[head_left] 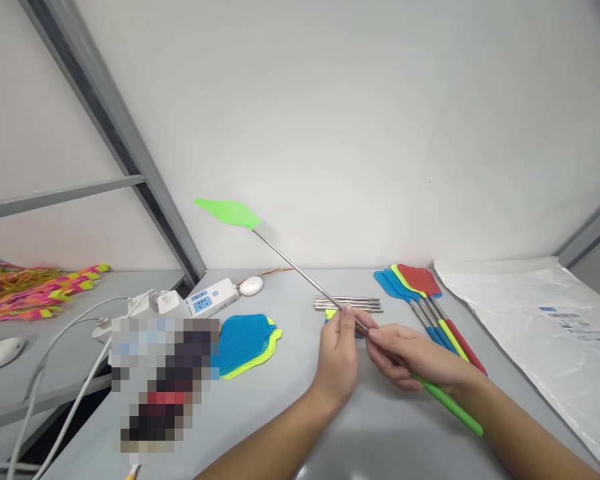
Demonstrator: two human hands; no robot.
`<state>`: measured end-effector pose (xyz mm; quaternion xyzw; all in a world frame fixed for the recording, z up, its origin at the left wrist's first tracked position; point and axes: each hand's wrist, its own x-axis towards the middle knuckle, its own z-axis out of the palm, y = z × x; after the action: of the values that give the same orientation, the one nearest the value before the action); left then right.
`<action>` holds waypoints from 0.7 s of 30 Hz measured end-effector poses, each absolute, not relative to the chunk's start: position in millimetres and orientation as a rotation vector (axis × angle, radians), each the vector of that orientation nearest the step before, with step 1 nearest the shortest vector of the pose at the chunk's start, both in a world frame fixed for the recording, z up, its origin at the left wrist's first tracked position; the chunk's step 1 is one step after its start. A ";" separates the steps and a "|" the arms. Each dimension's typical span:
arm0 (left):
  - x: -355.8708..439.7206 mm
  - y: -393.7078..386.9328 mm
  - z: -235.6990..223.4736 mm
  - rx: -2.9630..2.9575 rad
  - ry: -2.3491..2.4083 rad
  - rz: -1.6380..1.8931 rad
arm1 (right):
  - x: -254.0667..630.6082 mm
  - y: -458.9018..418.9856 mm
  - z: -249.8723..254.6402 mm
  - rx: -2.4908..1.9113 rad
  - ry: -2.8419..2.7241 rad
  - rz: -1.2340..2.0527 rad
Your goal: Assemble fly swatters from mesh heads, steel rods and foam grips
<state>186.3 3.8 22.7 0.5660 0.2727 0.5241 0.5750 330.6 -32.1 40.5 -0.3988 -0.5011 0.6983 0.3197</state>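
A fly swatter with a bright green head, a long thin metal rod and a green handle slants across the view above the table. My left hand is closed around the middle of its rod. Just below, my right hand grips the rod's lower part, with the green handle sticking out beneath the wrist. Behind my left hand lie several loose metal rods. Partly hidden by that hand is a small yellow and blue piece. Blue and yellow swatter heads lie stacked to the left of my hands.
Several swatters in blue, yellow and red lie together at the right. Beyond them is a white plastic bag. A power strip, a white oval device and cables occupy the left, beside a blurred-out object. A wall rises behind the table.
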 end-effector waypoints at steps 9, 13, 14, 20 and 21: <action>179.6 18.5 28.0 1.290 0.681 1.413 | 339.0 -62.3 50.2 -1.305 -1.451 1.663; 180.2 21.0 29.0 1.223 0.691 1.461 | 361.1 -107.3 52.3 -1.633 -1.680 1.246; 181.1 19.6 29.7 1.239 0.686 1.452 | 366.4 -118.8 51.8 -1.698 -1.699 1.168; 186.7 8.0 36.8 1.316 0.589 1.394 | 389.8 -164.7 41.9 -1.959 -1.646 0.865; 186.8 7.2 38.4 1.308 0.597 1.394 | 392.0 -168.2 39.9 -1.970 -1.649 0.821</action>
<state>186.8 7.2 38.4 0.5501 0.2512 0.5863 0.5390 392.0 -168.2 39.9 -0.7124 -0.5965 0.2968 0.2205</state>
